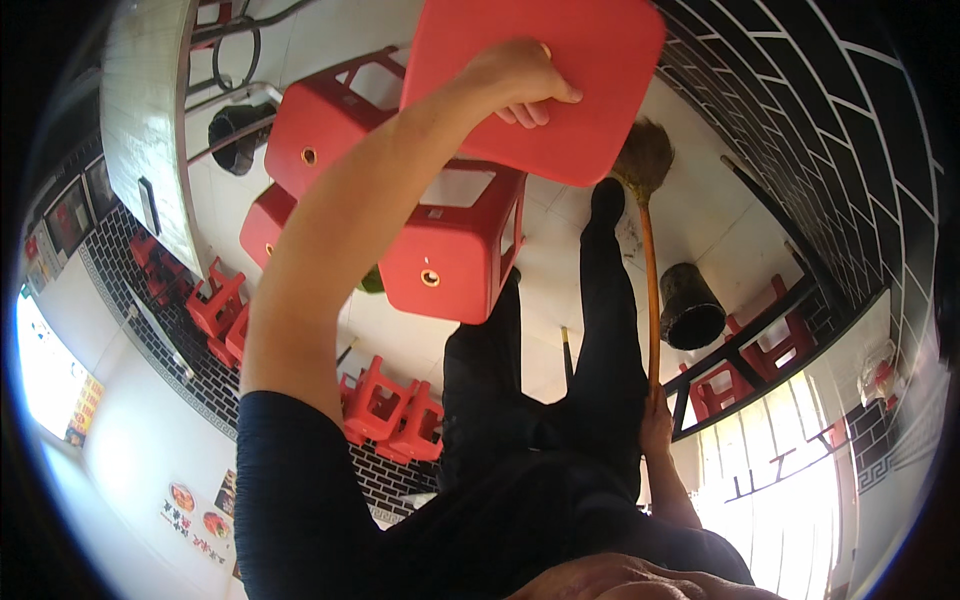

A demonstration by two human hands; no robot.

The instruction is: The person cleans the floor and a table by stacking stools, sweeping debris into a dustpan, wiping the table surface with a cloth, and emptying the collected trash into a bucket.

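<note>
My left hand (517,79) is on the flat seat of a red plastic stool (600,45), its fingers curled at the middle of the seat. Whether a fingertip goes into a hole there is hidden by the hand. Low at my right side, my right hand (657,424) is wrapped around the orange-brown handle of a broom (651,300). The broom's bristle head (646,154) is on the tiled floor, beside my right shoe (607,201). Just below the held stool are another red stool (442,262) and a further one (319,142), each with a ringed seat hole.
A pale-topped table (146,112) stands at the left, a black bin (238,139) near its frame. Another dark bin (691,307) is at the right, near a black-framed table (757,375) with red stools beneath. Black tiled wall (817,97) bounds the right. More red stools (382,401) stand lower left.
</note>
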